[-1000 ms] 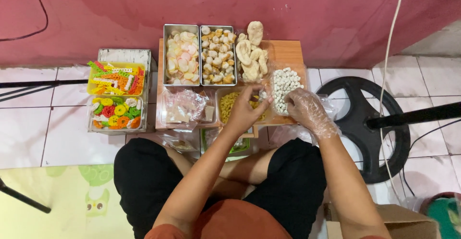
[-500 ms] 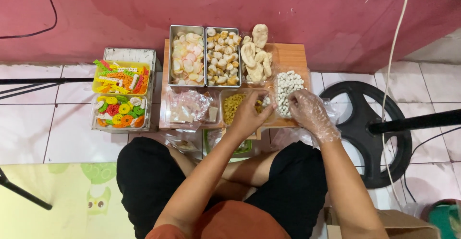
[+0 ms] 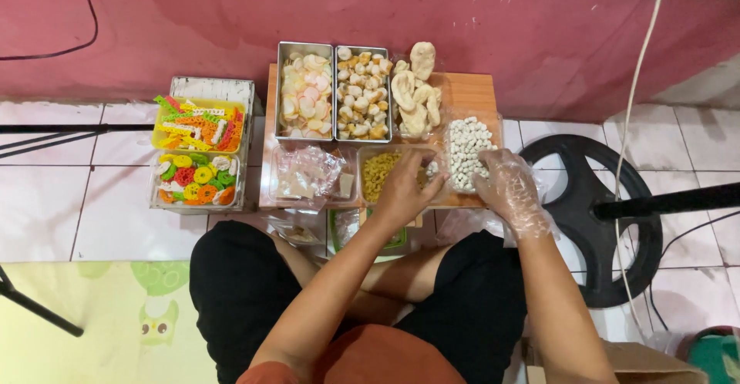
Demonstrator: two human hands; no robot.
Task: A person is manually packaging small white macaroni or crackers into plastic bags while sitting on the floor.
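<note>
I sit cross-legged before a low wooden board (image 3: 467,91) loaded with food trays. My left hand (image 3: 403,187), bare, rests on the clear tub of yellow curled snacks (image 3: 379,173) and seems to hold a small clear bag at its right edge. My right hand (image 3: 509,187), in a thin plastic glove, reaches into the tray of small white balls (image 3: 465,146), fingers curled; what they pinch is hidden.
Two metal trays (image 3: 305,95) of crackers and puffs and a pile of pale fried pieces (image 3: 416,91) line the back. Clear bags (image 3: 307,172) lie centre. Coloured snack tubs (image 3: 197,153) stand left. A black stand base (image 3: 593,222) sits right, against a pink wall.
Both hands have shifted slightly over the yellow snacks and white balls; the view has moved a little. The trays stay where they were.
</note>
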